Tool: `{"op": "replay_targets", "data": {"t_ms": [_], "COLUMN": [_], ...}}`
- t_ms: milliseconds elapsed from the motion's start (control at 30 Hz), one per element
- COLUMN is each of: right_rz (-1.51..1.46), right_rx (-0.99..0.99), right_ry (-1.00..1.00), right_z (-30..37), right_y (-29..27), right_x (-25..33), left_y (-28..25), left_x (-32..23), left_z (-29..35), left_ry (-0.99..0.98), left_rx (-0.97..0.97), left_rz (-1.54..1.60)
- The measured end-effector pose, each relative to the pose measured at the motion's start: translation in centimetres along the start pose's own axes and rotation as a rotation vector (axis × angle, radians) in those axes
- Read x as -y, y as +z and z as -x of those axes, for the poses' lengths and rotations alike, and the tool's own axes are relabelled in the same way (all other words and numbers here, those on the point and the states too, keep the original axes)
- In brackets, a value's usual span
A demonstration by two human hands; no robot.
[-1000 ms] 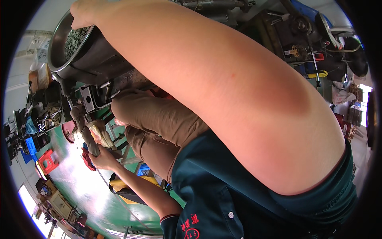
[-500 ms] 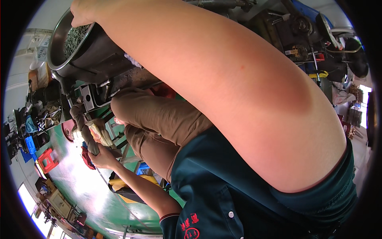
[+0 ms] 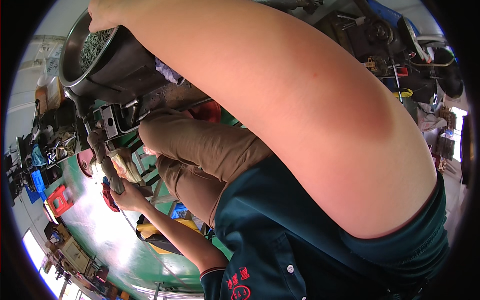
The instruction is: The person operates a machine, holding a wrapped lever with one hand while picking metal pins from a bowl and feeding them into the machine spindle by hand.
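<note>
My left hand (image 3: pixel 127 196) is closed round the lower end of a long lever handle (image 3: pixel 106 162) wrapped in grey-brown cloth or tape. That lever slants up to a joint below a dark metal basin (image 3: pixel 127 70). Many thin silvery metal pins (image 3: pixel 95 49) lie heaped inside the basin. Across the upper part of the view stretches my right forearm, and my right hand (image 3: pixel 104 16) is over the basin's near rim. The top edge of the picture cuts off most of its fingers, so whether it holds anything is hidden.
A steel block with a round hole (image 3: pixel 109 121) sits beside the lever. Behind my forearm is a purplish cloth (image 3: pixel 167 71). A red stool (image 3: pixel 60 200) stands on the green floor, and a yellow-and-black bag (image 3: pixel 160 236) lies below my left forearm. Machine parts crowd the upper right.
My right forearm has shifted slightly up and right, uncovering more of the purplish cloth and a red bowl-like thing behind it. My left hand keeps its place on the lever.
</note>
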State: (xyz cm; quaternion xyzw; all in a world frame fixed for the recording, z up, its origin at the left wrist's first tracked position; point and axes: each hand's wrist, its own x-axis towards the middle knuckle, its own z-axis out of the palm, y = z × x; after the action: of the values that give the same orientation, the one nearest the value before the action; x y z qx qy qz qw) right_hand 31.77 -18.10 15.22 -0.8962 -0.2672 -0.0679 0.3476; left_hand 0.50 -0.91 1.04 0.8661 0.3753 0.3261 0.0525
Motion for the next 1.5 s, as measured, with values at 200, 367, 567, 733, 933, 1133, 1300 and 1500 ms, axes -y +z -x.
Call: {"op": "replay_targets", "data": {"t_ms": [200, 367, 567, 733, 933, 1133, 1300, 1500], "right_rz": [-0.002, -0.04, -0.032, -0.049, -0.069, -0.029, 0.063, 0.067], "right_rx": [-0.002, 0.021, 0.02, 0.021, 0.011, 0.049, 0.035, 0.014], "right_ry": [-0.014, 0.009, 0.001, 0.009, 0.02, 0.02, 0.017, -0.024], "right_z": [0.1, 0.2, 0.1, 0.2, 0.2, -1.5, -2.4, -2.2], "right_y": [-0.1, -0.2, 0.0, -0.1, 0.0, 1.4, 3.0, 2.7], "right_x": [0.0, 0.1, -0.1, 0.0, -0.1, -1.2, -1.6, -1.9], "left_y": [0.0, 0.0, 0.1, -0.1, 0.0, 0.3, 0.2, 0.1], "left_x": [0.1, 0.0, 0.2, -0.1, 0.2, 0.2, 0.8, 0.5], "left_z": [0.0, 0.1, 0.0, 0.0, 0.1, -0.1, -0.1, -0.1], "left_ry": [-0.024, -0.035, -0.025, -0.016, -0.02, -0.022, -0.024, -0.116], "left_rx": [0.007, 0.009, 0.013, 0.012, 0.013, 0.028, 0.039, 0.114], "left_rz": [-0.02, -0.004, -0.018, -0.005, -0.013, 0.009, -0.005, -0.087]}}
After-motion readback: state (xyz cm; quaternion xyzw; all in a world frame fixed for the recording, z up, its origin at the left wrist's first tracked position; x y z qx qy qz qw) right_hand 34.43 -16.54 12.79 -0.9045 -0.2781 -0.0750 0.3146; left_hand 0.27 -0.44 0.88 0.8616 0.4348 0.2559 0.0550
